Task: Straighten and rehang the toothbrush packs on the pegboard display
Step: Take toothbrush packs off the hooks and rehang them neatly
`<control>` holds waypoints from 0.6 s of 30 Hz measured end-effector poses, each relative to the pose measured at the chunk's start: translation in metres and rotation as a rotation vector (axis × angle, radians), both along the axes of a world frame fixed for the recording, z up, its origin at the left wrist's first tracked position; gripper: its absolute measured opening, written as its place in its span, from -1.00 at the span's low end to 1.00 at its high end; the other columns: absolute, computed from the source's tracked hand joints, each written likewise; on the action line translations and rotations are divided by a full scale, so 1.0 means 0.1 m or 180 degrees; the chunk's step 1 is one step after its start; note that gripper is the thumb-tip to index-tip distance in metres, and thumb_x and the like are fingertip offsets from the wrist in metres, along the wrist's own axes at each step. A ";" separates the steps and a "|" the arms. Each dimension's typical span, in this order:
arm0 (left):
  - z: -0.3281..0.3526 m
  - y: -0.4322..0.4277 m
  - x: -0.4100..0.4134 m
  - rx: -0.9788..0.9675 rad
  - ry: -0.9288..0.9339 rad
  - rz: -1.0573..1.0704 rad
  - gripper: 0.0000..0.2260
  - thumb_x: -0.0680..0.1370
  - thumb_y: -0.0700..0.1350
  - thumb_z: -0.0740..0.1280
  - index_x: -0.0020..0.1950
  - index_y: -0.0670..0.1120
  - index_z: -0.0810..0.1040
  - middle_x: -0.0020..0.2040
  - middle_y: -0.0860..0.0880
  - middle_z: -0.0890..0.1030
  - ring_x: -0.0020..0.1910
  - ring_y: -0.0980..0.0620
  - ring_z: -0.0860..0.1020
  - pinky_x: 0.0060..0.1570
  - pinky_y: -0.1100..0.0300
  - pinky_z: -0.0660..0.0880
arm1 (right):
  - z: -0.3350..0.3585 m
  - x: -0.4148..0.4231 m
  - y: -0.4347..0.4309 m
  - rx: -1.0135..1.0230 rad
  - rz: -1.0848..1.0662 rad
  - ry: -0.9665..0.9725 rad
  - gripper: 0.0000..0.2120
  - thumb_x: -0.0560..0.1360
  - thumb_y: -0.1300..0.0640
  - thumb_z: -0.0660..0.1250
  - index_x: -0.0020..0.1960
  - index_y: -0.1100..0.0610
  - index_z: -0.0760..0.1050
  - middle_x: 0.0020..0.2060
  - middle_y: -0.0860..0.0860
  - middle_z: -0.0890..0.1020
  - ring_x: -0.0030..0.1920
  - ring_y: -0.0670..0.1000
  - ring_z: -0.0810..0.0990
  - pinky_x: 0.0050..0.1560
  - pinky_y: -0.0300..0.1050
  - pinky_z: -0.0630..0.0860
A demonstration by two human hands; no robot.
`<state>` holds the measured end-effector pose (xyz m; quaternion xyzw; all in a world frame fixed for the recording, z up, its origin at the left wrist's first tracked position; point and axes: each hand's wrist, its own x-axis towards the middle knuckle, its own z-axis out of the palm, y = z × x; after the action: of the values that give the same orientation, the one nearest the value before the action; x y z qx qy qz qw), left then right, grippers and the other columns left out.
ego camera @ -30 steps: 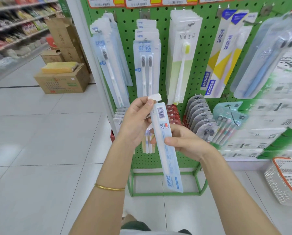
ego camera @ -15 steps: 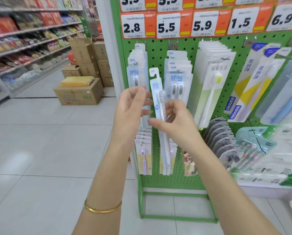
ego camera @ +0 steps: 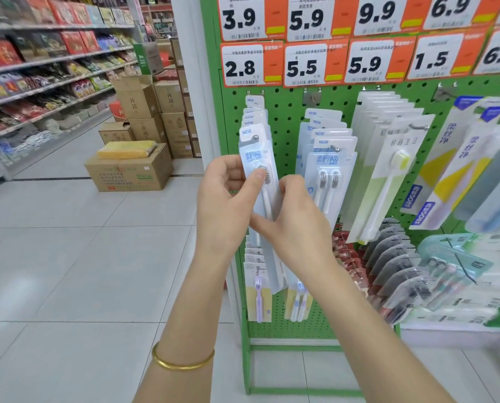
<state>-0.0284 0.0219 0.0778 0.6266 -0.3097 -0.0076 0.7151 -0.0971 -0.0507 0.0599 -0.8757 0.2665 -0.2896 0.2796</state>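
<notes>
Pegboard (ego camera: pixel 283 112), green, carries rows of toothbrush packs (ego camera: pixel 331 167) under price tags (ego camera: pixel 244 64). Frontmost pack (ego camera: pixel 256 159) of the leftmost row sits with its tab on the peg tip (ego camera: pixel 254 137). Left hand (ego camera: pixel 222 205) pinches it, thumb across its front; right hand (ego camera: pixel 298 219) grips its side lower down, fingers (ego camera: pixel 289 184) curled. Gold bangle (ego camera: pixel 181 360) circles the left wrist.

head view, facing forward-down, close to pegboard (ego camera: pixel 283 112)

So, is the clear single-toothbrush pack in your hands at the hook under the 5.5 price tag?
No, the clear single-toothbrush pack sits at the leftmost hook, under the 2.8 price tag.
</notes>
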 end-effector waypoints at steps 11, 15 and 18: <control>-0.02 -0.05 0.24 0.0300 -0.0120 -0.0054 -0.92 0.51 -0.15 0.38 -0.04 0.00 0.54 -0.17 0.08 0.65 -0.22 0.16 0.57 -0.19 0.31 0.49 | 0.38 -0.13 -0.12 -0.0373 0.0134 0.0409 -0.73 0.61 0.10 0.18 0.28 0.15 0.36 0.13 0.05 0.50 0.08 0.08 0.50 0.08 0.01 0.45; 0.00 -0.07 0.32 0.0415 -0.0119 -0.0098 -0.93 0.52 -0.16 0.37 -0.03 -0.02 0.54 -0.19 0.10 0.65 -0.22 0.20 0.58 -0.19 0.31 0.47 | 0.77 0.05 -0.29 -0.0468 0.0011 0.0113 -0.74 0.60 0.24 0.12 0.24 0.21 0.44 0.12 0.11 0.56 0.11 0.12 0.51 0.13 0.06 0.45; 0.02 -0.08 0.37 0.0458 -0.0122 -0.0129 -0.92 0.52 -0.17 0.36 -0.05 0.01 0.53 -0.20 0.11 0.64 -0.23 0.23 0.58 -0.19 0.31 0.47 | 1.00 0.32 -0.46 -0.0586 0.0017 0.0138 -0.73 0.59 0.26 0.13 0.24 0.24 0.47 0.14 0.14 0.57 0.14 0.13 0.52 0.16 0.04 0.46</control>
<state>0.0086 0.0142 0.0799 0.6700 -0.3345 -0.0324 0.6619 -0.0652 -0.0966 0.1595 -0.9045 0.2424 -0.2931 0.1929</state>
